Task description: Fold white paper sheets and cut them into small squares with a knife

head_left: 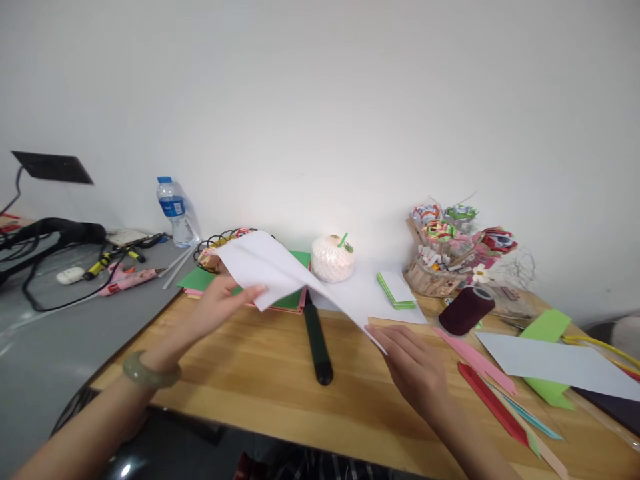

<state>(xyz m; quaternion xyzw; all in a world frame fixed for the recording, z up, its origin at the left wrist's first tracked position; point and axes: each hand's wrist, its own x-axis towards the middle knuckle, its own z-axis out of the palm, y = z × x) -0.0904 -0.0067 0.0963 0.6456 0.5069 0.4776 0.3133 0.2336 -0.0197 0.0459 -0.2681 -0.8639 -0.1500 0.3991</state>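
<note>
A white sheet of paper [273, 267] is held up off the wooden table, bent along its length. My left hand [225, 301] grips its left end, the thumb on the near side. On the lower right corner, the fingers of my right hand [414, 365] are closed. Below the sheet lies a tool with a dark handle [319, 343]; its far end is hidden by the paper. Behind my left hand, green and pink paper sheets [300, 260] are stacked, partly covered by the raised sheet.
A white foam-netted ball-shaped item [333, 260], a green-edged paper pad [397, 291] and a basket of paper flowers [434, 277] stand at the back. Right are a dark thread spool [466, 311] and coloured strips [493, 403]. Left are a water bottle [176, 210] and pink glue gun [127, 280].
</note>
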